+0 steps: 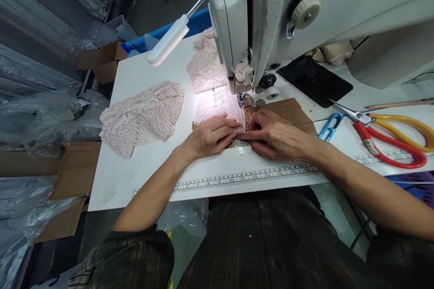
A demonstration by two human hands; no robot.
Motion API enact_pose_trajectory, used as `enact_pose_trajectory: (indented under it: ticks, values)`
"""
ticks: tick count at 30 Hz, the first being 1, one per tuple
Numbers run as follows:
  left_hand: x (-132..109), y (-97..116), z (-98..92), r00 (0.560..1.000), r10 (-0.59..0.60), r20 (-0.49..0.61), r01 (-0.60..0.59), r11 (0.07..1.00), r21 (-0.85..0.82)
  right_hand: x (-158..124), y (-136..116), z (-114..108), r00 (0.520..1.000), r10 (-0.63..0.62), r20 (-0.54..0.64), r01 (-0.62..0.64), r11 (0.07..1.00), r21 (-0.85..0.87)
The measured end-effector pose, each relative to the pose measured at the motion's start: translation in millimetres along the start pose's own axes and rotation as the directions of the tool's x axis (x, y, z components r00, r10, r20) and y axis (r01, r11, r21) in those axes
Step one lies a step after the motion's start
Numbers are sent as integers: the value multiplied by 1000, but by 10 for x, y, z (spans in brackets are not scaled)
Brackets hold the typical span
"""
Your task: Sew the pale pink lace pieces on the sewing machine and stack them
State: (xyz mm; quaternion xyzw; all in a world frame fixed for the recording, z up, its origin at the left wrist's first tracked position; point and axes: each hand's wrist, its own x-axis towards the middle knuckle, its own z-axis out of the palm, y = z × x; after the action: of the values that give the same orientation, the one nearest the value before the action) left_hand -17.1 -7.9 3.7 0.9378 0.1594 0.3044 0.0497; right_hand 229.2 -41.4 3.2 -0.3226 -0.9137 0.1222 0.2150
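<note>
Lace [219, 103] under left hand [216, 134]; right hand [274, 136] at its edge.

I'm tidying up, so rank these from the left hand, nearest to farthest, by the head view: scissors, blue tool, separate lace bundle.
From the left hand:
1. Lace bundle, to its left.
2. Blue tool, to its right, beyond the right hand.
3. Scissors, farther right.
</note>
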Motion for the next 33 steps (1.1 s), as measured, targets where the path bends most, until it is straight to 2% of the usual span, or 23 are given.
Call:
enact_pose_trajectory:
  ticks: [5, 10, 12, 15, 19, 22, 26, 29, 33]
  values:
    - [16, -13, 10, 999, 51, 11, -52, 997, 64, 5, -8, -28, 1000, 9, -1, -9, 999, 31]
    - [38, -1, -2, 996, 70, 50, -73, 996, 58, 108, 186, -250, 984, 61, 165, -98, 970, 223]
    - [35, -2, -15, 994, 80, 75, -85, 994, 63, 140, 295, -282, 979, 159, 131, -181, 968, 176]
    - [17, -14, -28, 987, 94, 127, -106, 990, 90, 125, 376, -211, 962, 271, 45, -274, 958, 80]
    - [-1, -22, -37, 983, 101, 154, -124, 981, 150, 58, 335, -82, 978, 205, -45, -201, 976, 84]
    - [7, -11, -37, 984, 135, 116, -156, 967, 199, 47, 307, -68, 986, 164, -31, -161, 983, 89]
    - [21, 12, -25, 978, 186, 98, -204, 953, 226, 58, 313, -88, 985, 173, -17, -171, 981, 97]
    - [15, 27, -16, 978, 176, 109, -193, 966, 170, 56, 313, -77, 983, 182, -23, -179, 980, 91]
    - [35, 38, -12, 994, 88, 59, -89, 996, 10, 45, 309, -41, 983, 176, -53, -172, 983, 67]
